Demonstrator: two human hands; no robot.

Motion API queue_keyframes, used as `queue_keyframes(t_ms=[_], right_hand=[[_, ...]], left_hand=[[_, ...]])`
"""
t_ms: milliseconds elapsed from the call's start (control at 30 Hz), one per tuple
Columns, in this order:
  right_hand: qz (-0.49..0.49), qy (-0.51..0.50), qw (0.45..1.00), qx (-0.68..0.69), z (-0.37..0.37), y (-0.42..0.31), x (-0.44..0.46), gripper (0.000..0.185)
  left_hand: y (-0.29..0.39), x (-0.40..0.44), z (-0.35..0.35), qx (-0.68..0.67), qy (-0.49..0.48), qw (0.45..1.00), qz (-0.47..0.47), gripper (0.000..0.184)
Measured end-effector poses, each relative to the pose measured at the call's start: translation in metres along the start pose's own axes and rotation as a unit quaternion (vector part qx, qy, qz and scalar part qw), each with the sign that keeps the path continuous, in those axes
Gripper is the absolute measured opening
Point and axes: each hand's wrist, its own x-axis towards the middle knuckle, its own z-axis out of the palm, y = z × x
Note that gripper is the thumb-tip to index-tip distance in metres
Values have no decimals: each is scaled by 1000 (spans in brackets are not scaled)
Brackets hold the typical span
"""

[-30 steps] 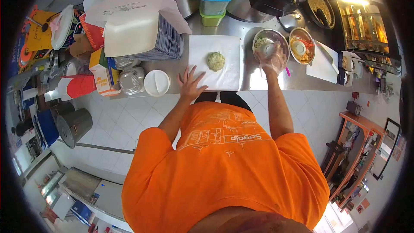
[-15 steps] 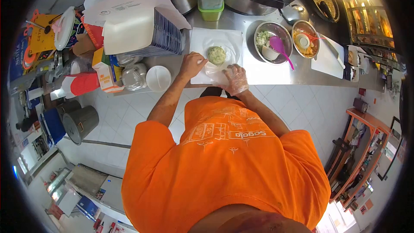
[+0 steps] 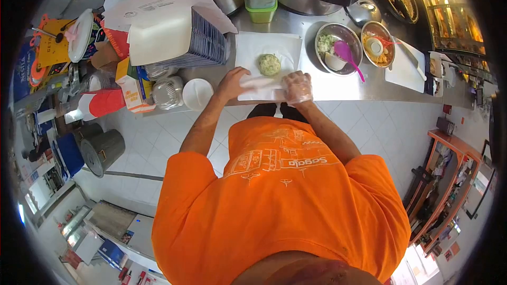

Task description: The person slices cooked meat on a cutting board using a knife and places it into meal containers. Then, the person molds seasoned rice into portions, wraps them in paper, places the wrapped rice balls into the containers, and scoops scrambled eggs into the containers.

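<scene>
A round, pale, green-flecked patty [image 3: 269, 65] lies on a clear plastic sheet [image 3: 285, 64], which rests on white paper [image 3: 248, 43] on the counter. My bare left hand [image 3: 231, 83] is closed on the sheet's near left edge, fingers bent. On the other side my right hand [image 3: 298, 87], in a clear disposable glove, pinches the near right edge. Between both hands the edge is raised in a blurred whitish fold just in front of the patty. My right fingertips are partly hidden by the glove's glare.
To the right stand a steel bowl [image 3: 329, 30] with green-white mixture and a purple spoon [image 3: 344, 55], a bowl of orange filling [image 3: 382, 59] and a knife [image 3: 413, 59] on a white board [image 3: 401, 76]. At left are stacked cartons [image 3: 206, 42] and a white tub [image 3: 197, 94].
The sheet's near edge has risen off the paper into a fold stretched between my hands. My right fingers, earlier spread lower on the sheet, have curled closed. The view shifted slightly.
</scene>
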Motion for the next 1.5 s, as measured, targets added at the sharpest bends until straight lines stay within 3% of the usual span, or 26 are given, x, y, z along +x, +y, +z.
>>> queue_keyframes(t_ms=[67,167,200,300,400,500,567,633,733,833,933,1033,1100,1167,1267,1367,1400,1467,1500], right_hand=[[12,-29,999,14,-7,16,-5,26],[-79,94,991,43,-15,32,-17,15],[-108,180,968,136,-12,38,-18,11],[21,227,919,321,3,37,-17,15],[134,220,883,392,28,39,-6,18],[226,-21,913,340,49,49,-2,23],[228,41,848,477,65,49,-3,27],[270,96,742,606,73,43,1,29],[278,163,696,642,59,34,8,31],[326,194,824,421,100,60,30,34],[358,156,827,405,56,45,28,41],[333,131,893,272,48,47,35,38],[314,142,910,232,53,49,36,36],[271,172,923,214,52,53,30,35],[308,139,909,242,48,62,33,34],[271,196,915,224,56,72,27,45],[309,139,904,260,31,63,22,44],[271,201,880,333,40,67,23,40],[251,229,865,369,42,66,21,38]], left_hand=[[-3,-15,-2,26,11,997,71,16],[-48,-33,13,17,0,994,110,15],[-44,-33,12,-35,11,997,64,15],[-31,-36,9,-130,40,990,-36,16],[-27,-33,18,-121,75,988,-61,17],[-30,-30,30,-132,124,979,-97,19],[-21,-20,25,-134,147,973,-120,21],[-22,-5,29,-113,184,966,-141,22],[-22,12,35,-77,193,967,-146,26],[-21,16,42,-13,195,970,-143,29],[-31,6,57,28,215,965,-150,31],[-31,-9,65,52,235,953,-181,32],[-31,-12,66,70,243,948,-193,33],[-34,-12,65,89,249,945,-192,34],[-35,-11,54,103,178,945,-254,37],[-24,-8,45,81,173,945,-265,32],[-27,-4,46,99,193,952,-213,31],[-36,13,45,137,235,956,-109,34],[-38,27,43,157,202,963,-82,36]])
